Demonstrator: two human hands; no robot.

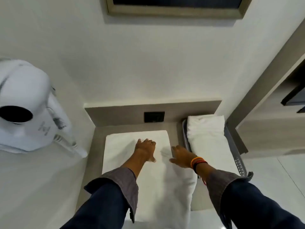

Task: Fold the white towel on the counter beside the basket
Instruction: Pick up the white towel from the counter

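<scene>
While lying flat on the grey counter (97,134), white towel (125,146) spreading from near the back ledge toward the camera, near end drooping over the counter's front edge. Sitting just left of the grey basket (237,160), right edge close to the basket rim. Pressing down palm-flat on the towel's upper middle: left hand (146,148), fingers spread, not gripping anything. Resting at the towel's right edge beside the basket rim: right hand (180,157), fingers loosely extended, nothing clearly pinched, though fingertips partly hidden in the cloth folds. Showing on the right wrist: orange, red and black bands (198,161). Covering both forearms: dark blue sleeves with grey cuffs turned back (122,180). Filling the basket: another white towel (208,131), bunched. Hanging on the left wall: white hair dryer (24,109). Sitting in the back ledge: black socket plate (154,117).
</scene>
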